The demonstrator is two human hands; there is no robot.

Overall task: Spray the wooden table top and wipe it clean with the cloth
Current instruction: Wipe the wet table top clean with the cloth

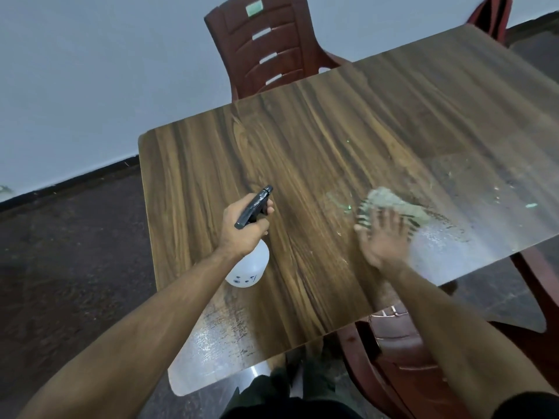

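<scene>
The wooden table top [317, 140] fills the middle of the view, with dark grain and wet, shiny patches at its near and right parts. My left hand [246, 226] grips a white spray bottle [249, 267] by its black trigger head, held just above the table's near left part. My right hand [384, 237] lies flat with spread fingers on a grey-green cloth [393, 204], pressing it onto the table right of centre. A smeared streak and small green specks lie just left of the cloth.
A dark red plastic chair [266, 46] stands at the far side of the table. Another red chair [402, 346] is at the near right, under the table edge. A third shows at the top right corner [493, 16]. Small crumbs lie on the table's right part.
</scene>
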